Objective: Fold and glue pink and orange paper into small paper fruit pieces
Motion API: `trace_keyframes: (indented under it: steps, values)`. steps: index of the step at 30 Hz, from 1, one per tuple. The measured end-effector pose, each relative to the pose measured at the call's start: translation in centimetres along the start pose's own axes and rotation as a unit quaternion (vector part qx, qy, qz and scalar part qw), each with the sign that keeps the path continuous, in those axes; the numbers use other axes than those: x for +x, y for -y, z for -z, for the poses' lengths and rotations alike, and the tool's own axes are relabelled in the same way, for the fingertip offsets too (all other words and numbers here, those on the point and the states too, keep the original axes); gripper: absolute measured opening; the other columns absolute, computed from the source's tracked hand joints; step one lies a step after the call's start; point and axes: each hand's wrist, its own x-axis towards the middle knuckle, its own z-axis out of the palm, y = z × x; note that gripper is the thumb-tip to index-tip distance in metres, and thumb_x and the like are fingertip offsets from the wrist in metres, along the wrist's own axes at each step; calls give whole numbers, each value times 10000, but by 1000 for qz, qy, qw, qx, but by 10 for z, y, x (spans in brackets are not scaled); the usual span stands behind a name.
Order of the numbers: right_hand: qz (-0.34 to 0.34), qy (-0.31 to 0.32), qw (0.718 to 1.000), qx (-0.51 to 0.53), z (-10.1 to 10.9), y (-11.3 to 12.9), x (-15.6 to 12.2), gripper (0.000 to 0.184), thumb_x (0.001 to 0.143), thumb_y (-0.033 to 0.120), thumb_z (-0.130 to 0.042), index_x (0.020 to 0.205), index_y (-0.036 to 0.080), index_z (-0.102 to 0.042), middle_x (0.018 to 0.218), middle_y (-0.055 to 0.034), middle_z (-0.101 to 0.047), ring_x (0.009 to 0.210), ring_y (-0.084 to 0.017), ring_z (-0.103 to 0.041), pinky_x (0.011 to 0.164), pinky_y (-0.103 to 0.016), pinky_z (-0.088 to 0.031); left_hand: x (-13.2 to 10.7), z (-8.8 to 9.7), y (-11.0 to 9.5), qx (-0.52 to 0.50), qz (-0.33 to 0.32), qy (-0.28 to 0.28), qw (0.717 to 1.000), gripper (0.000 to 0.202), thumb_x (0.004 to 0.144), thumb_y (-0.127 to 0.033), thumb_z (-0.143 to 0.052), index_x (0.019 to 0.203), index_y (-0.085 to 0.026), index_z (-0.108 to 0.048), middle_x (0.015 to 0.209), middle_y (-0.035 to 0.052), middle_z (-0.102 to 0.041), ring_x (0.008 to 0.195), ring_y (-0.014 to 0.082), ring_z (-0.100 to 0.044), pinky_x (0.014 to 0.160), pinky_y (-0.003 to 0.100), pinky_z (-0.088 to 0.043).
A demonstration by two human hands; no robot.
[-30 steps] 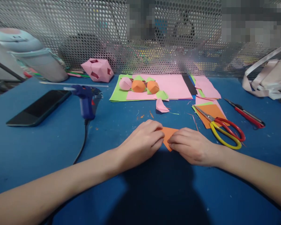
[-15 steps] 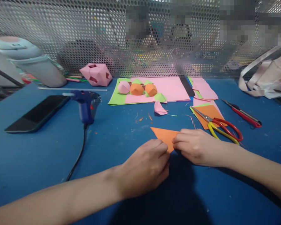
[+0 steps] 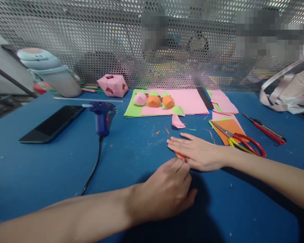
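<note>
Most of a piece of orange paper (image 3: 178, 155) is covered by my hands; only a small strip of it shows. My right hand (image 3: 199, 152) lies flat over the paper with its fingers stretched out, pressing it to the table. Curled at the near edge of the paper is my left hand (image 3: 166, 189), its fingertips hidden beneath the knuckles. Just beyond the hands lies a folded pink paper piece (image 3: 177, 122). Scissors (image 3: 239, 137) with red and yellow handles rest right of my right hand, on orange paper squares (image 3: 230, 125).
A blue glue gun (image 3: 101, 118) stands at left, beside a phone (image 3: 53, 123). Folded paper shapes (image 3: 153, 101) sit on coloured sheets (image 3: 190, 99) at the back. A pink paper ball (image 3: 113, 85), a bottle (image 3: 63, 79), a cutter (image 3: 266, 130) and a bag (image 3: 286, 94) are around.
My right hand has gone from gripping the orange paper with bent fingers to lying flat across it. My left hand stays curled at the near edge. The view has shifted slightly.
</note>
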Motion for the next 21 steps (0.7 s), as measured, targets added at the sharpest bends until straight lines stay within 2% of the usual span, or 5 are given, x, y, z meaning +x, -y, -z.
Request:
trace_keyframes:
  steps: [4, 8, 14, 18, 21]
  values:
    - [-8, -18, 1000, 4, 0, 0, -19, 604, 908, 284, -407, 1443, 75, -222, 1474, -148, -295, 1387, -215, -223, 1144, -475, -155, 0, 1, 0, -4, 5, 6, 1000, 302, 890, -313, -409, 792, -107, -607, 773, 108, -571, 774, 232, -539, 732, 380, -491]
    - [-51, -30, 997, -49, 1, 4, -56, 599, 849, 187, -446, 1421, 88, -297, 1441, -131, -370, 1378, -225, -248, 1144, -493, -162, 1, 0, 1, -2, 2, 2, 1000, 310, 893, -320, -405, 778, -108, -600, 734, 95, -554, 750, 233, -527, 698, 373, -488]
    - [-77, -47, 986, -141, -3, 5, -107, 550, 837, 170, -458, 1378, 102, -387, 1403, -133, -430, 1348, -250, -317, 1131, -513, -208, 2, 1, 1, 2, 4, -9, 1000, 298, 894, -311, -406, 744, -122, -582, 710, 79, -532, 712, 218, -508, 655, 350, -472]
    - [-92, -73, 980, -160, -5, 8, -123, 503, 829, 175, -491, 1323, 84, -466, 1348, -158, -492, 1306, -268, -389, 1101, -507, -288, 2, 1, 2, -4, 9, -3, 1000, 283, 890, -318, -421, 730, -135, -566, 720, 70, -526, 674, 190, -492, 606, 319, -453]
    - [-111, -109, 974, -162, -1, 11, -122, 454, 832, 153, -475, 1281, 96, -514, 1261, -149, -577, 1255, -261, -462, 1097, -525, -291, 3, 1, 2, -9, 10, -8, 1000, 275, 887, -313, -426, 726, -137, -561, 722, 70, -522, 672, 189, -491, 598, 319, -451]
